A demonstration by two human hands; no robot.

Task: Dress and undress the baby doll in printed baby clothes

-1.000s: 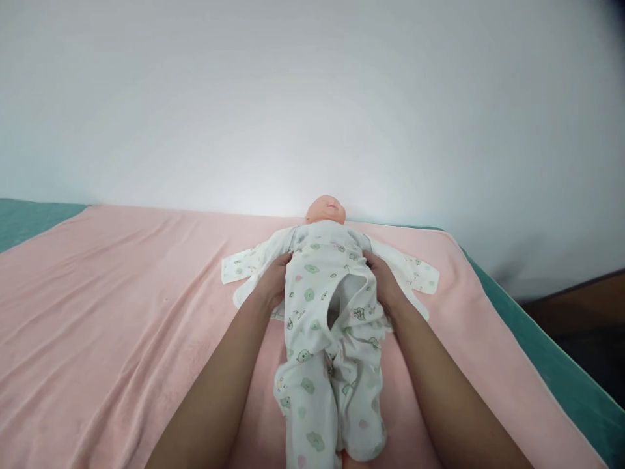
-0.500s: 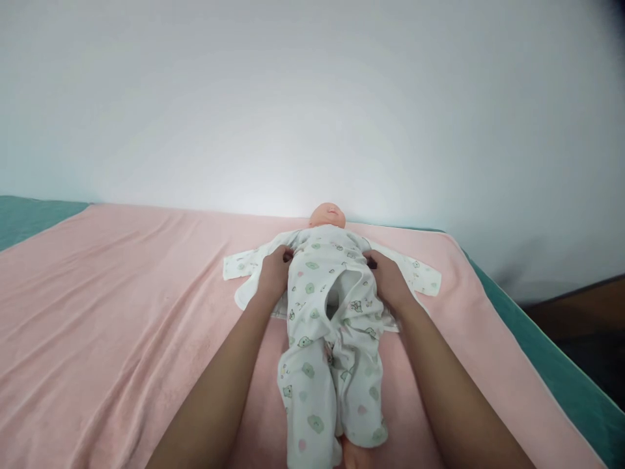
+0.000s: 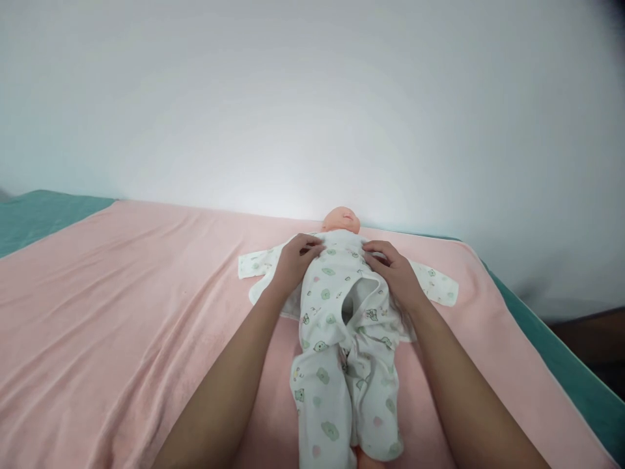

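On its back lies a baby doll (image 3: 342,219), its head by the wall. It wears white printed baby trousers (image 3: 332,319) with an open crotch, pulled up high over its chest. Beneath it a matching baby shirt (image 3: 437,284) is spread, sleeves out to both sides. My left hand (image 3: 299,257) has thumb and fingers closed on the upper left edge of the trousers. At the upper right edge, my right hand (image 3: 392,266) pinches the same trousers. The fabric between the fingertips is mostly hidden. One foot of the doll shows below a trouser leg.
A pink blanket (image 3: 161,312) with folds at the left lies under the doll. Green sheet (image 3: 53,218) shows at its far left and right edges. A white wall (image 3: 293,104) stands behind, and something dark brown (image 3: 593,339) is beyond the right edge.
Both hands have moved up from the sides of the trousers to their upper edge by the doll's chest. The whole view has shifted slightly, so the doll appears farther right.
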